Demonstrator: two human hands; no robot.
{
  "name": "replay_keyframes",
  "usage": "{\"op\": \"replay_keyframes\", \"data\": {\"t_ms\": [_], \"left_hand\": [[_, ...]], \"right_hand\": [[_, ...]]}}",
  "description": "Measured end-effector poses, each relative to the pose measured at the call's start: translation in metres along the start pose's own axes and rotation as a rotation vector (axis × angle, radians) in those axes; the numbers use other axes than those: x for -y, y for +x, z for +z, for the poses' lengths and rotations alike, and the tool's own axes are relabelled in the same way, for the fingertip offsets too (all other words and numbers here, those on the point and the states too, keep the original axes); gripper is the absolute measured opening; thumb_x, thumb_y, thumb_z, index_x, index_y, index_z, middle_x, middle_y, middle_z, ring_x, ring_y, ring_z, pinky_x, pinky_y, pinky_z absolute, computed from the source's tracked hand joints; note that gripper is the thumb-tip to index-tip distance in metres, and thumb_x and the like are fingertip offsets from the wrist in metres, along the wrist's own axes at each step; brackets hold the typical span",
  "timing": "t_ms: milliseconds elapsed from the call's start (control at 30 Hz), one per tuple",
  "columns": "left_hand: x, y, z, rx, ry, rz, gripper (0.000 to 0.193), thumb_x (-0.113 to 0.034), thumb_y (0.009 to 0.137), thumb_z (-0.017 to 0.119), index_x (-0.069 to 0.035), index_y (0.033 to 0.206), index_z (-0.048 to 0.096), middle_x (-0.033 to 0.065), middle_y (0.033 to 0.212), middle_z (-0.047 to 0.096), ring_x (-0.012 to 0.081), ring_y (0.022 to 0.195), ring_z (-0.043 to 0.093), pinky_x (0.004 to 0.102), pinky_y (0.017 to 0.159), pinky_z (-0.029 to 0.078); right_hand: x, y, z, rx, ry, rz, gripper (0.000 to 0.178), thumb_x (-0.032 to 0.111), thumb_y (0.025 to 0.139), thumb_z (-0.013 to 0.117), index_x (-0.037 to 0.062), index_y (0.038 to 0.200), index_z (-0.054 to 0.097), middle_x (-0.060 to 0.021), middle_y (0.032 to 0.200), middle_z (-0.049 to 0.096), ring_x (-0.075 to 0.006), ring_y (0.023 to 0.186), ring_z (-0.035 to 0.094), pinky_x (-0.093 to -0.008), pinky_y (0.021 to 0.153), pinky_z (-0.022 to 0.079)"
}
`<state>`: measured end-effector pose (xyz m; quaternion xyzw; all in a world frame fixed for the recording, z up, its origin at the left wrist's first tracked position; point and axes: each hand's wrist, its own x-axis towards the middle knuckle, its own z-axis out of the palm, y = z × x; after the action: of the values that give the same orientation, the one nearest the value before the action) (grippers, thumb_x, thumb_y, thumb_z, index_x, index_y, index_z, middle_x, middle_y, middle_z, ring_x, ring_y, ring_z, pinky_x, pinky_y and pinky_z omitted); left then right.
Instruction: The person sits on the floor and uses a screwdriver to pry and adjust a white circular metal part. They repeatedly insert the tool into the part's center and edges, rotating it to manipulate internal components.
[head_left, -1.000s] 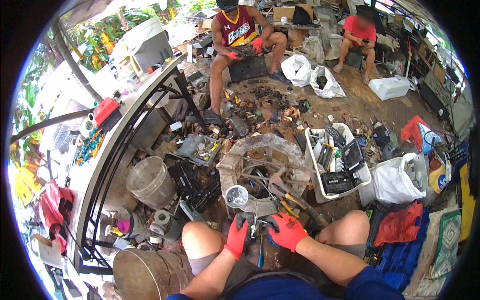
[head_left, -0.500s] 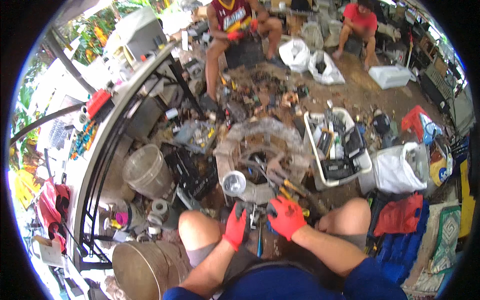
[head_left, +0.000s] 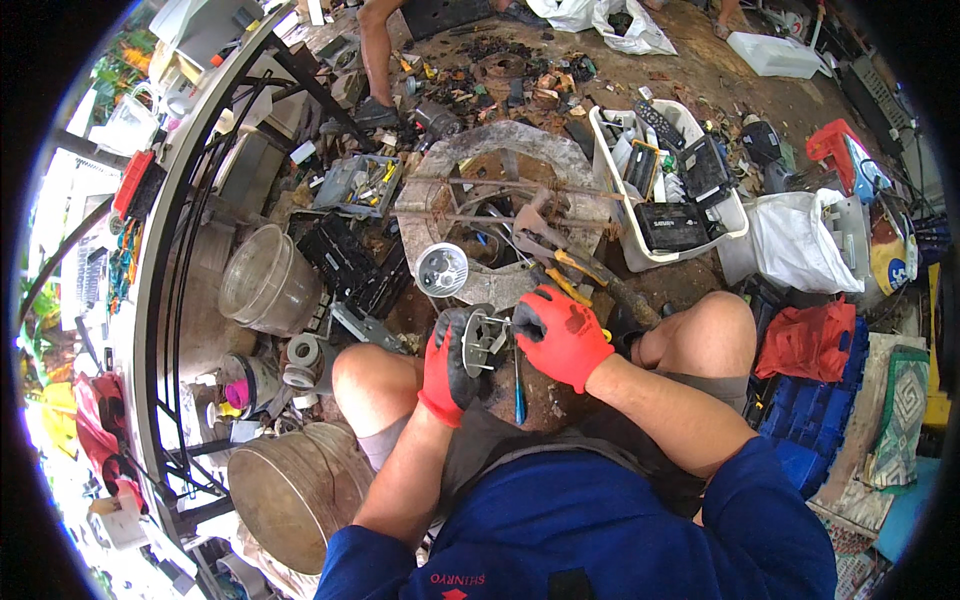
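Above my lap, my left hand (head_left: 452, 362), in a red glove with dark grip areas, is closed around a round metal plate with thin posts (head_left: 482, 343). My right hand (head_left: 560, 335), gloved the same way, is held beside the plate's right side with fingers curled and pinched near a post. What those fingertips hold is hidden. Below the plate, a screwdriver with a blue handle (head_left: 520, 400) points away from me between my legs. Just beyond my left hand stands a round light metal cup (head_left: 441, 270) with holes or parts showing inside.
Ahead is a worn round block (head_left: 470, 150) with a hammer (head_left: 540, 232) and pliers with yellow handles (head_left: 562, 282). A white bin of electronics (head_left: 735, 215) stands to the right. Buckets (head_left: 270, 500) and a table frame (head_left: 165, 400) are at left. A person's leg (head_left: 375, 60) shows at the far side.
The view has tipped downward. My left hand has turned, so the round plate with its posts now shows in it. My right hand has come in close to the plate.
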<state>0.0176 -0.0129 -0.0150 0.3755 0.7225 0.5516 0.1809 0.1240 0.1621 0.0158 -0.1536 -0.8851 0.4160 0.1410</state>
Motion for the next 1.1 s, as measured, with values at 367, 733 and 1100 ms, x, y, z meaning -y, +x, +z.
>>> {"op": "replay_keyframes", "data": {"t_ms": [367, 733, 1100], "left_hand": [[-0.01, 0.011, -0.003, 0.042, 0.232, 0.066, 0.027, -0.013, 0.088, 0.071, -0.002, 0.112, 0.065, 0.0101, 0.098, 0.067, 0.0254, 0.088, 0.063, 0.0354, 0.078, 0.051], [0.009, 0.003, -0.006, -0.023, 0.174, 0.077, 0.023, -0.006, 0.085, 0.07, -0.003, 0.107, 0.065, 0.0113, 0.096, 0.066, 0.0275, 0.09, 0.064, 0.037, 0.079, 0.052], [0.011, -0.001, -0.026, -0.072, -0.158, -0.034, 0.033, 0.002, 0.09, 0.062, -0.005, 0.123, 0.059, 0.0093, 0.113, 0.067, 0.0187, 0.104, 0.065, 0.0318, 0.09, 0.054]], "right_hand": [[-0.013, 0.005, 0.013, 0.131, 0.309, 0.018, 0.022, 0.005, 0.087, 0.067, 0.0032, 0.108, 0.066, -0.0148, 0.102, 0.067, -0.0286, 0.09, 0.067, -0.0365, 0.082, 0.053], [-0.025, 0.006, 0.009, 0.057, 0.186, -0.018, 0.04, 0.005, 0.094, 0.061, 0.0007, 0.134, 0.053, -0.0157, 0.118, 0.066, -0.0268, 0.11, 0.065, -0.0343, 0.098, 0.049], [-0.045, 0.026, 0.014, 0.221, 0.495, 0.141, 0.032, 0.006, 0.093, 0.061, 0.0019, 0.125, 0.061, -0.0159, 0.105, 0.072, -0.0307, 0.097, 0.07, -0.0387, 0.088, 0.053]]}}
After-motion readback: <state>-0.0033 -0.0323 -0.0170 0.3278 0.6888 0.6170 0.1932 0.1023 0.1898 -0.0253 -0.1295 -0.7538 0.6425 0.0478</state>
